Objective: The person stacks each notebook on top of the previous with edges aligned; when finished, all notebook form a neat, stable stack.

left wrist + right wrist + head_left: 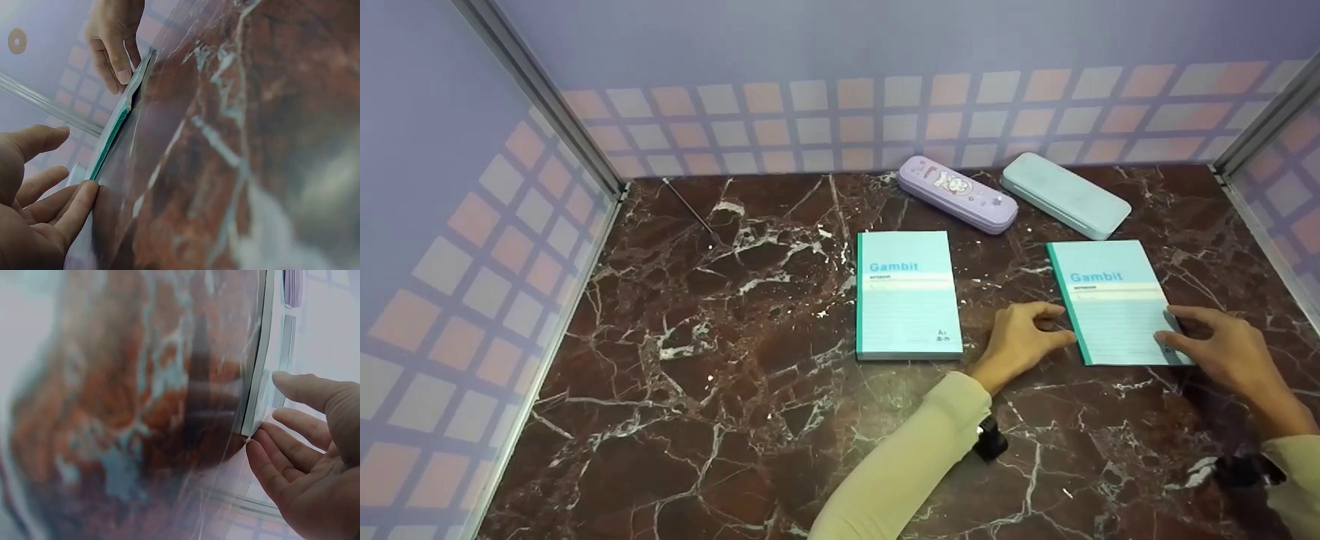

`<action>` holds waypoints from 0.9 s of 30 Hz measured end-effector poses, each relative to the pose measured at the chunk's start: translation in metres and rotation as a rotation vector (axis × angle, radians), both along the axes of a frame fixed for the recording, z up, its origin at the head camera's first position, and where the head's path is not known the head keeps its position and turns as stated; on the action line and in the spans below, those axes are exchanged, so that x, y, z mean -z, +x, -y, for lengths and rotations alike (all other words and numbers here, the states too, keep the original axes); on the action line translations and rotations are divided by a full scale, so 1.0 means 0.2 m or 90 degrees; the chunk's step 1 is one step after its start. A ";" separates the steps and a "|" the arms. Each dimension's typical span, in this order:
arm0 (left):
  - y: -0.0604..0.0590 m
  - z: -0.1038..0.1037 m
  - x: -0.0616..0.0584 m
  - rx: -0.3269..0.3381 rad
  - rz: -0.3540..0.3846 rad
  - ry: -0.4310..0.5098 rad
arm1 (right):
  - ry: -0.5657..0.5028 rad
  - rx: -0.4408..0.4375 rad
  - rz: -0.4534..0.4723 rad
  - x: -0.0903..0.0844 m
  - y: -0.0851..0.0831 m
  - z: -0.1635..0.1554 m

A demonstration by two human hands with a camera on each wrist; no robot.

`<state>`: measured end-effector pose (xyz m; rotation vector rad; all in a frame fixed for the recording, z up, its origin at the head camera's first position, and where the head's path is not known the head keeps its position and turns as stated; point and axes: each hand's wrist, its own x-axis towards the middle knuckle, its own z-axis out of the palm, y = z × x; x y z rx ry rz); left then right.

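A light-blue "Gambit" notebook (1121,315) with a green spine lies flat on the marble table between my two hands. On its left, my left hand (1024,341) touches the spine with its fingertips, the thumb held apart, as the left wrist view shows. Across from it, my right hand (1230,349) has loosely bent fingers at the notebook's right edge; its thumb appears over the cover without pinching. A second "Gambit" notebook (907,307), which looks thicker or stacked, lies to the left of my left hand, untouched.
Behind the notebooks lie a purple pencil case (958,193) with a cartoon print and a pale mint case (1066,195). A thin dark stick (690,208) rests at the back left. Panels with checkered bands (855,124) border the table at the back and sides.
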<state>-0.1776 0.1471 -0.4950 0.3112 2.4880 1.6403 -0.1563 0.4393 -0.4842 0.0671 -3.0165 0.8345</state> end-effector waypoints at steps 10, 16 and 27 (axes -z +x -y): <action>0.02 -0.08 0.00 0.039 0.007 0.013 | -0.008 0.002 -0.022 0.02 0.02 0.03; 0.03 -0.09 0.01 0.028 0.027 0.022 | -0.015 0.008 -0.026 0.02 0.04 0.04; 0.06 -0.12 -0.01 -0.071 0.121 0.221 | -0.037 0.029 -0.002 0.00 0.03 0.04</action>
